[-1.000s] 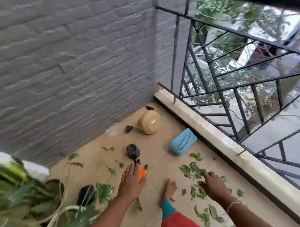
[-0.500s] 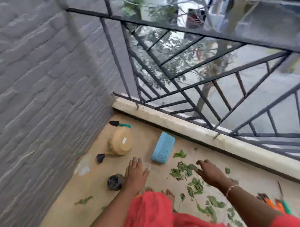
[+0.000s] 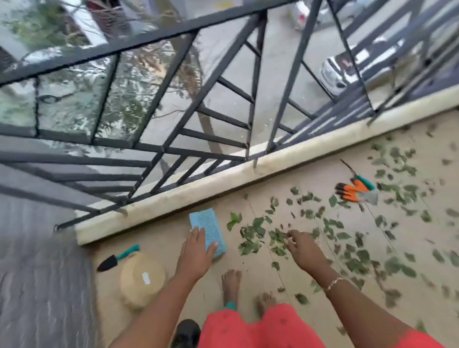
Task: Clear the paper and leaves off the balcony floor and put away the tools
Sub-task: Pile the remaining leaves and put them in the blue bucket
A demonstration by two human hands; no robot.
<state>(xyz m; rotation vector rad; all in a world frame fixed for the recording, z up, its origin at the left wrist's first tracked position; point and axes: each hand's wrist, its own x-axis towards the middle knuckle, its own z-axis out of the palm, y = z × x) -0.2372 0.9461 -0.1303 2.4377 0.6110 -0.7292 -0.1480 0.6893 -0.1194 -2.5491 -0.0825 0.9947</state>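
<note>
Left hand (image 3: pixel 197 255) lies flat on the near end of the basket (image 3: pixel 202 221), fingers straight and spread, holding nothing; the basket's long axis runs from the hand away toward the kerb (image 3: pixel 172 199), tilted a little.

Right hand (image 3: pixel 304 249) is right of the basket, fingers curled down into the nearest clump of leaves (image 3: pixel 251 231); we cannot tell through the blur whether they pinch a leaf or only touch.

Key relation, in our judgement: the clump sits just right of the basket, between the two hands; the right hand is the nearer to it, and the carry to the basket would be short and leftward. Which face of the basket is open we cannot tell, so it may need turning first.

Leaves thin out far to the right of the basket and spread wide; most are beyond either hand's present reach.

Gloves (image 3: pixel 354 191) lie well right of the basket, among the leaves; trowel (image 3: pixel 117 258) and tan pot (image 3: pixel 142 279) lie left of it; a black pot (image 3: pixel 186 336) lies nearer us. Bare feet (image 3: pixel 231 280) stand near the basket, on our side; nothing blocks the path from clump to basket. We make out no paper.
</note>
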